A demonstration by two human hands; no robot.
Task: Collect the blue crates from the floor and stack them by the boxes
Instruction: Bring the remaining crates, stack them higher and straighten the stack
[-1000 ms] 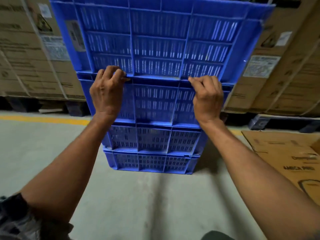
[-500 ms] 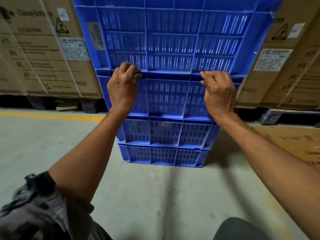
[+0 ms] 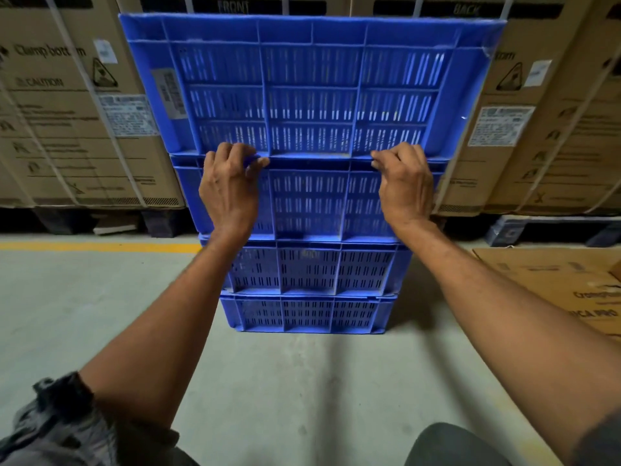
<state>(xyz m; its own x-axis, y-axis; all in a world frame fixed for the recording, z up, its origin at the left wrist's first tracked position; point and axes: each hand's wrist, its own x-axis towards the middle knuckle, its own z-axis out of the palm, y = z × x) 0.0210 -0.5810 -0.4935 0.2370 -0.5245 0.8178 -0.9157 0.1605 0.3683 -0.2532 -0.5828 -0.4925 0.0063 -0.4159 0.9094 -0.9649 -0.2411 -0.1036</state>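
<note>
Both hands are curling over the rim of the second crate [image 3: 307, 200] in a stack of four: the left hand [image 3: 228, 188] and right hand [image 3: 405, 185] are gripping it just under the top crate [image 3: 311, 85]. The stack is standing on the grey floor [image 3: 84, 297], against strapped boxes [image 3: 67, 105] and near a yellow line [image 3: 94, 246].

Four blue slotted plastic crates [image 3: 311, 210] stand stacked upright on the floor, the top blue crate [image 3: 311, 85] just above both hands' fingertips, the second crate [image 3: 307, 200] between them, the two lowest below the wrists.
</note>
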